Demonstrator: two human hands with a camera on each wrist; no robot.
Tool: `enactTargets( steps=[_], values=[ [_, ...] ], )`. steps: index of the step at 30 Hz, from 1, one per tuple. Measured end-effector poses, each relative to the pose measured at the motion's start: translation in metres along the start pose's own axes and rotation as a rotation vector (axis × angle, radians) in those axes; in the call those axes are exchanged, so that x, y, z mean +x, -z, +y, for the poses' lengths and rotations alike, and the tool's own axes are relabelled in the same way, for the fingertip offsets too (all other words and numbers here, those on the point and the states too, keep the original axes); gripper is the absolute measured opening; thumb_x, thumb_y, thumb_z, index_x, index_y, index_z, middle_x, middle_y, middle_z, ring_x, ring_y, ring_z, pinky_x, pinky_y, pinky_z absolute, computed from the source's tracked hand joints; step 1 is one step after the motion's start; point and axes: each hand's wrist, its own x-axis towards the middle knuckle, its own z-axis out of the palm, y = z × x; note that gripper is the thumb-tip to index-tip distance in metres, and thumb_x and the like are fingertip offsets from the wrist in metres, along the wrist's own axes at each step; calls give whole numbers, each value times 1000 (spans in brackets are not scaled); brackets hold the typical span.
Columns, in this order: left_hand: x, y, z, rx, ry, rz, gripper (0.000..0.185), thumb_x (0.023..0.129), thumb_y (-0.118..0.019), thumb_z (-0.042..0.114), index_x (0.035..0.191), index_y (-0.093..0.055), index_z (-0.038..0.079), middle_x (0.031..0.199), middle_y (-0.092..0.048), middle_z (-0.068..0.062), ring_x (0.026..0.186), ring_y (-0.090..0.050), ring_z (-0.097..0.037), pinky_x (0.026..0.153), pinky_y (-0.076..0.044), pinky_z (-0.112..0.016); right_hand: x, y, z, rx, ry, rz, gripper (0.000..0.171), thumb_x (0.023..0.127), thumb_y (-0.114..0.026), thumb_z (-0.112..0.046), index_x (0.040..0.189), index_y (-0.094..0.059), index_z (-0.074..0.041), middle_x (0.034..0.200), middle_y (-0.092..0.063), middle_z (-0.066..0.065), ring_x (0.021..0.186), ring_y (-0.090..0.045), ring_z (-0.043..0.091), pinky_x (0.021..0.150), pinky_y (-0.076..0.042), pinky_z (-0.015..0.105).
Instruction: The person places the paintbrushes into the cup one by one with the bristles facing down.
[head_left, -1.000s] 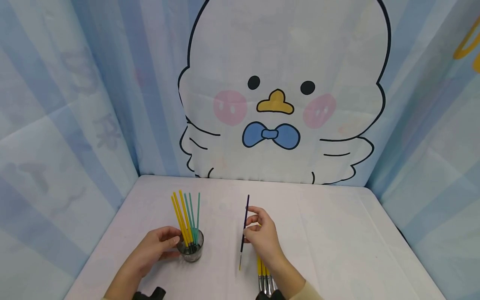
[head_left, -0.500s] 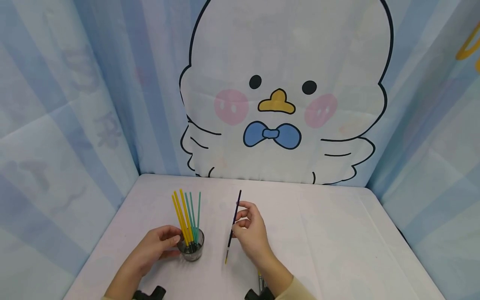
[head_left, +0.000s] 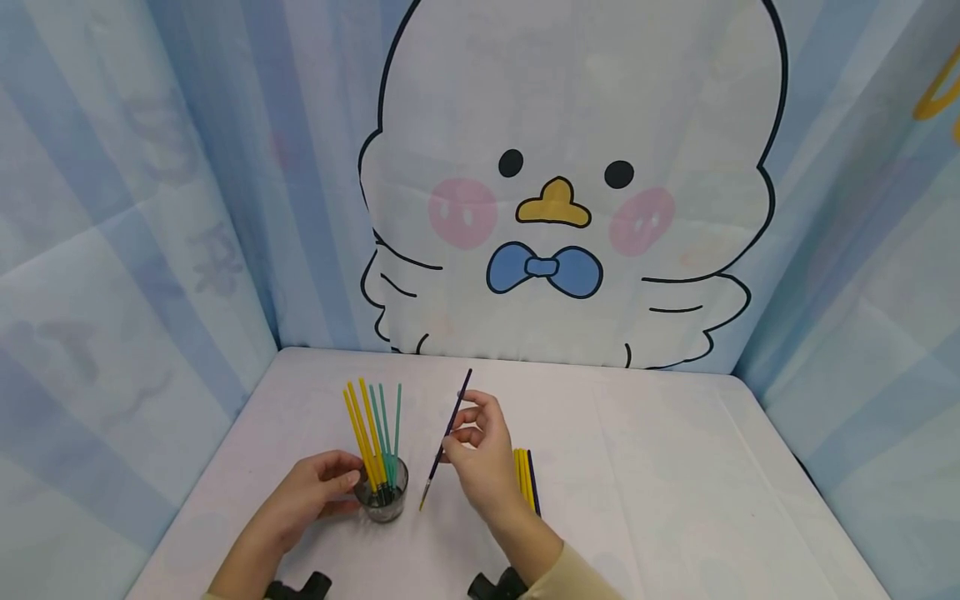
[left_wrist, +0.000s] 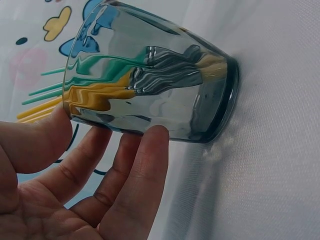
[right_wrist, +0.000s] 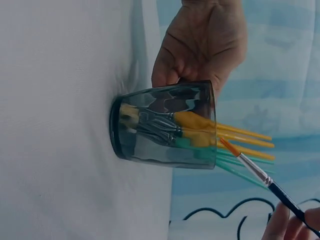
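Observation:
My left hand [head_left: 315,493] rests its fingertips and thumb against the left side of a grey-tinted glass [head_left: 385,510], which stands upright on the table. Bristles down inside it are several yellow-handled brushes [head_left: 358,425] and green-handled brushes [head_left: 397,417]. In the left wrist view, the fingers [left_wrist: 142,175] lie fairly straight along one side of the glass. A dark-handled paintbrush [head_left: 447,432] is pinched in my right hand [head_left: 486,467], tilted with its tip pointing down and left. That tip is just right of the glass, and its orange-brown bristles [right_wrist: 230,147] show in the right wrist view.
More brushes with yellow and dark handles [head_left: 527,479] lie on the table [head_left: 675,500], partly behind the right forearm. Fabric walls surround the table, with a printed cartoon bird [head_left: 562,108] at the back.
My right hand has moved left and slightly away from me with the paintbrush, towards the glass, and the brush has tilted more. The left hand and glass have stayed in place.

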Motion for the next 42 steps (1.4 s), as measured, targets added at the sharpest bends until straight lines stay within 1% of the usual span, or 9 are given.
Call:
enactTargets(
  steps=[9,14,19,25,34,42],
  values=[
    [-1,0,1,8,-4,6,26,106,-65,7,128,-66,-6,129,-70,-20,107,-70,-21,89,-69,-44,3,-13,4,51,17,-1,60,93,-65,14,144,-52,-15,108,-57,10,88,-64,17,76,-69,31],
    [0,0,0,14,-5,4,26,106,-65,8,129,-66,-5,130,-70,-20,108,-70,-22,89,-68,-44,4,-21,4,89,30,16,62,93,-65,15,145,-51,-14,108,-57,8,88,-64,16,76,-69,31],
    [1,-1,1,23,-2,13,27,106,-65,8,129,-66,-6,131,-70,-22,110,-70,-23,89,-68,-44,6,-28,7,107,40,37,61,93,-64,16,144,-50,-14,109,-57,10,90,-63,17,76,-69,30],
    [2,-2,2,27,-5,15,27,106,-66,8,130,-66,-6,130,-71,-21,110,-71,-25,89,-69,-45,5,-33,13,80,35,44,60,95,-64,15,144,-51,-17,112,-55,11,94,-61,19,78,-68,28],
    [0,-1,2,25,-5,15,28,106,-66,9,130,-66,-6,131,-70,-22,110,-71,-24,89,-69,-45,2,-39,26,26,35,13,61,95,-64,15,143,-52,-20,112,-55,8,94,-60,18,77,-68,28],
    [-1,-1,2,24,-6,15,27,106,-65,9,130,-67,-6,131,-70,-22,110,-71,-24,90,-68,-45,-3,-45,30,-16,17,-2,56,96,-64,13,142,-53,-18,112,-55,11,93,-58,19,78,-65,23]
  ],
)
